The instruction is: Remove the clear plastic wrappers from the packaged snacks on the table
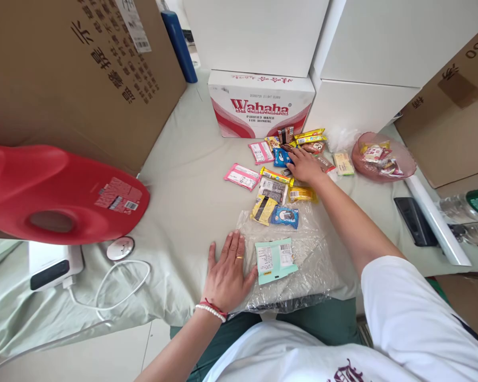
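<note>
My left hand (228, 273) is lying spread and empty beside the near mint packet (276, 261); my right hand (304, 166), outstretched, is covering far snack packets (281, 157), grip unclear. A Wahaha box (261, 109) is blocking behind, a bowl (360, 164) sitting right.

The right hand (304, 165) seemingly touches snack packets (281, 157).

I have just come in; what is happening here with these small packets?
The person's right hand is among small packets scattered before the Wahaha box; whether it grips one is unclear. The left hand lies open and flat, beside a mint-green packet on clear plastic. More packets sit in the pink bowl.
</note>
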`<state>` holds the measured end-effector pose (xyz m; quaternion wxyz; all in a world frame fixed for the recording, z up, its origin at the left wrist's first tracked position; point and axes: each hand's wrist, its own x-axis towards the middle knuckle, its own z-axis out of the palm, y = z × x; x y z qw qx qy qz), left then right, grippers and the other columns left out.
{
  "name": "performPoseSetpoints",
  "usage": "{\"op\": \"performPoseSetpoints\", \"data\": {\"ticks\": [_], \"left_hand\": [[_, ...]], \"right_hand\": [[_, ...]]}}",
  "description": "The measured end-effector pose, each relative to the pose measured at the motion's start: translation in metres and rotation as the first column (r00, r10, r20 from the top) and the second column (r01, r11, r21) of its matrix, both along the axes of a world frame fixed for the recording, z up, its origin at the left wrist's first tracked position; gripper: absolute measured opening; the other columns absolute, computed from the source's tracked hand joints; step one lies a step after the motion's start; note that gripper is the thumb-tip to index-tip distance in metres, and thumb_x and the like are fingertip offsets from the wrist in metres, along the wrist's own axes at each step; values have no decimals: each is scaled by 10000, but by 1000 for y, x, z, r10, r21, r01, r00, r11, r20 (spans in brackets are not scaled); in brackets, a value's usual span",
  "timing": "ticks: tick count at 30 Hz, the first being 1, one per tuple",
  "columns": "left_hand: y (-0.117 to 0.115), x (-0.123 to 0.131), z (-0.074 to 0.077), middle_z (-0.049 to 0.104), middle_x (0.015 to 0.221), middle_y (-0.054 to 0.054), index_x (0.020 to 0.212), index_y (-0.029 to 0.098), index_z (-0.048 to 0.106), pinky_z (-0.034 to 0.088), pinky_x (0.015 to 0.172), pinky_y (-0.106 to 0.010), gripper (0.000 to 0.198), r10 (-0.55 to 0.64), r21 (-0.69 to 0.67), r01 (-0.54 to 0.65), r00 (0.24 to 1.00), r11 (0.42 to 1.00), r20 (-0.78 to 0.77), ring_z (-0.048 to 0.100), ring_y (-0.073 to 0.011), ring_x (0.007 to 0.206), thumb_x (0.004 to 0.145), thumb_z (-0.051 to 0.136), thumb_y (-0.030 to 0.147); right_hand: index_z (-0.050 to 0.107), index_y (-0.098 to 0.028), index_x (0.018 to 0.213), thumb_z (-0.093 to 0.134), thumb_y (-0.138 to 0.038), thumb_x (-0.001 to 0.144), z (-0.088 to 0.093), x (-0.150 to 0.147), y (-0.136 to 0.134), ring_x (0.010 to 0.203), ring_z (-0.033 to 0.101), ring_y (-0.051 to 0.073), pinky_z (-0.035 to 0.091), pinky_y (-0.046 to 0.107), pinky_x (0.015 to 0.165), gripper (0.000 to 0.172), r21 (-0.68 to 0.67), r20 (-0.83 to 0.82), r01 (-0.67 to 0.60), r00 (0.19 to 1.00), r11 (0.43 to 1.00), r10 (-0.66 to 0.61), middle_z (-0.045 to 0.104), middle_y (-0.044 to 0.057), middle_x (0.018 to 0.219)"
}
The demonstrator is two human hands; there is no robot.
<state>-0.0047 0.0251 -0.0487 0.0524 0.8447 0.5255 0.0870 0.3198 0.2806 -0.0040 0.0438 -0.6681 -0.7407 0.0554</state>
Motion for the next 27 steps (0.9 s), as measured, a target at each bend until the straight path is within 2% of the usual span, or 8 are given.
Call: {"op": "performPoseSetpoints", "data": {"ticks": [5,8,12,15,17,19,23,27], "left_hand": [[0,-1,0,318,1697,-199,1652,84,302,62,1314,-622,779,-11,-7,11,1000,1000,3,358,-364,1570,989,461,460],[0,-1,-1,316,1697,-201,1650,77,301,55,1315,-618,782,-13,3,13,1000,1000,4,359,-362,1569,987,464,458],[-1,-1,-1,319,1696,-197,1647,80,311,27,1320,-596,767,-12,22,12,1000,1000,4,359,-347,1571,995,450,460],[0,-1,-1,317,1696,-197,1646,82,314,37,1317,-605,770,-11,13,11,1000,1000,2,357,-351,1572,995,445,472],[0,-1,0,312,1698,-195,1645,80,316,25,1318,-602,771,-12,7,12,1000,1000,-5,352,-348,1574,997,438,479],[0,-1,0,309,1699,-192,1648,86,312,13,1320,-592,769,-11,5,12,1000,1000,-10,349,-342,1576,998,434,478],[0,-1,-1,319,1696,-194,1660,89,279,22,1320,-596,780,-15,15,15,1000,1000,-6,359,-347,1571,996,441,466],[0,-1,-2,323,1694,-199,1661,85,272,20,1319,-596,785,-22,25,22,1000,999,13,361,-352,1569,994,445,460]], "right_hand": [[637,-187,1431,356,-400,1062,-11,17,-8,1550,305,386,260,678,1211,510,87,60,200,977,976,-206,431,150,1654],[616,-138,1448,404,-395,1051,-8,7,-18,1564,282,376,258,610,1244,519,128,55,88,994,988,-96,365,158,1691],[668,-142,1388,434,-371,1054,3,-13,-22,1433,502,319,374,451,1204,467,-132,59,-123,990,984,131,592,172,1510],[768,-147,1183,423,-460,1062,13,-25,-16,1265,626,363,457,463,1104,481,-195,80,43,996,980,-28,723,213,1267],[742,-138,1241,387,-489,1071,15,-30,-7,1294,594,382,444,492,1116,528,-80,41,88,995,993,-85,703,222,1306],[635,-113,1420,378,-439,1076,10,-35,1,1418,486,374,371,506,1198,539,19,-9,12,1000,1000,-12,591,214,1493],[503,-53,1545,397,-349,1063,-9,-46,6,1572,296,334,207,485,1302,575,-75,-31,-132,991,988,130,393,205,1666],[549,-84,1518,361,-383,1079,-14,-40,-4,1565,329,294,248,442,1292,563,-33,-93,-213,973,976,209,410,192,1659]]}}
